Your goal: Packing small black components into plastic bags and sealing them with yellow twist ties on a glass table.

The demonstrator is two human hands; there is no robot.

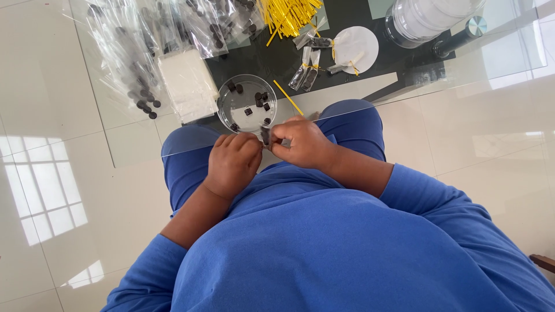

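A blue shirt (347, 254) fills the lower frame, nearest the camera. Above it, at centre, the left hand (233, 163) and right hand (303, 144) meet at the edge of the glass table (404, 95), fingertips of both pinched together on a small clear packet (266, 136) holding a dark piece. Risk: held over the lap rather than over the table, the packet could slip from the pinch and fall to the tiled floor. Just above the hands, a clear round dish (247, 104) holds loose dark pieces; an elbow nudge could tip it. Packages: a loose yellow tie (287, 97) lies right of the dish; a heap of yellow ties (287, 14) at top centre; finished packets (309, 69) below it; clear bags of dark pieces (139, 58) at upper left; a white paper stack (188, 84) beside them; a white disc (356, 48) and a clear jar (430, 17) at upper right.
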